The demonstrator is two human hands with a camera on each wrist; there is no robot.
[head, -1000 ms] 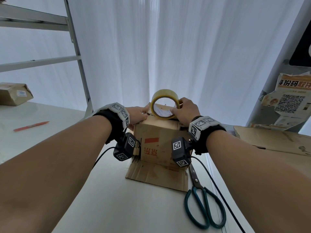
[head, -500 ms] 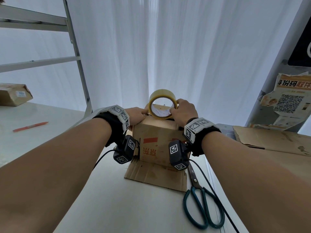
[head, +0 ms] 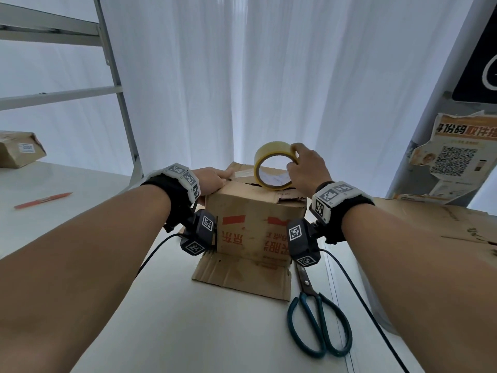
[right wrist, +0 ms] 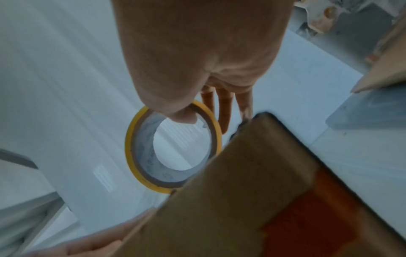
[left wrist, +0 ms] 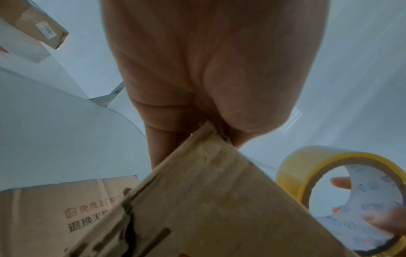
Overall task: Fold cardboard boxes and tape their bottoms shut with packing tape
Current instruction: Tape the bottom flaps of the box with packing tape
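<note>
Red printed characters run upside down across the near face of the brown cardboard box (head: 255, 224), standing on the white table (head: 161, 319). Left hand (head: 212, 179) presses flat on its top left edge. Right hand (head: 304, 168) grips the yellow packing-tape roll (head: 271, 168) upright on top. Green-handled scissors (head: 320, 324) lie just right.

Parcel depot: pickup-code poster (head: 454, 160), parcel (head: 18, 149)

White table (head: 166, 332): box (head: 255, 219), scissors (head: 320, 327), pen (head: 43, 200)
</note>
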